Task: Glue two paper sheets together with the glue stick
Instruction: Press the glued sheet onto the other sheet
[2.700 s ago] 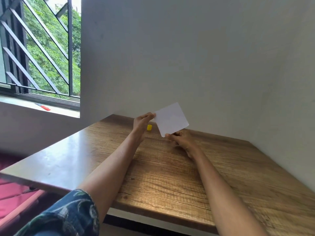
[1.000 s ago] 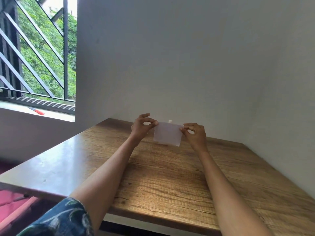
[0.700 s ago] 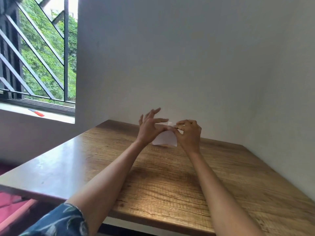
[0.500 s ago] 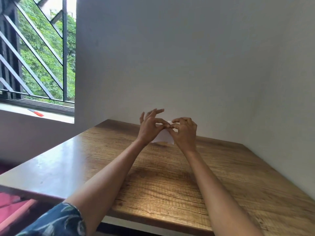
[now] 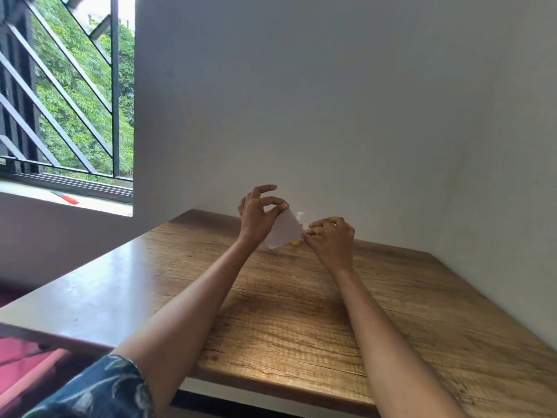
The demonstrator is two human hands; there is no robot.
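Head view: both arms reach forward over the wooden tabletop [image 5: 301, 312], close to the back wall [image 5: 331, 101]. The left hand [image 5: 259, 217] is raised, its thumb and forefinger pinching the top corner of the white paper [image 5: 284, 232], the other fingers spread above. The right hand [image 5: 330, 239] sits lower, fingers curled, pinching the paper's right corner. The paper hangs tilted between the 2 hands, above the tabletop. Just behind it, a white glue stick [image 5: 300, 217] stands by the wall, and a small yellow cap [image 5: 295, 243] lies on the tabletop below the paper's edge. A barred window [image 5: 66, 95] is at left.
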